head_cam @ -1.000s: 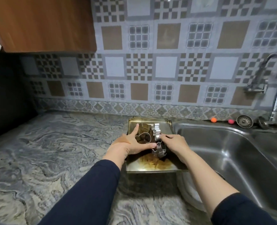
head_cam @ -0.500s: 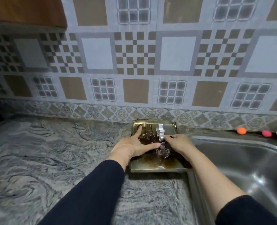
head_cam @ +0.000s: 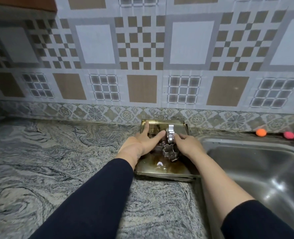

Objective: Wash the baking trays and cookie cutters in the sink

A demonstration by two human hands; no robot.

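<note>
A brass-coloured baking tray [head_cam: 163,173], smeared with brown residue, sits on the counter against the sink's left edge, stacked on a second tray. Several metal cookie cutters lie in it: a bright silver one [head_cam: 170,135] stands on edge, and a darker one [head_cam: 170,153] rests just in front of it. My left hand [head_cam: 142,146] lies over the cutters with thumb and fingers spread, its index tip touching the silver cutter. My right hand [head_cam: 188,146] presses in from the right, fingers curled on the cutters. The steel sink [head_cam: 256,171] is to the right.
Grey marbled counter [head_cam: 56,161] stretches to the left and front. A patterned tiled wall [head_cam: 142,66] rises right behind the tray. On the ledge behind the sink sit an orange ball [head_cam: 261,132] and a pink ball [head_cam: 289,135].
The view has moved closer and tilted left, so the tap has left the frame. Both hands stay on the cutters in the tray, with the left fingers shifted slightly further forward.
</note>
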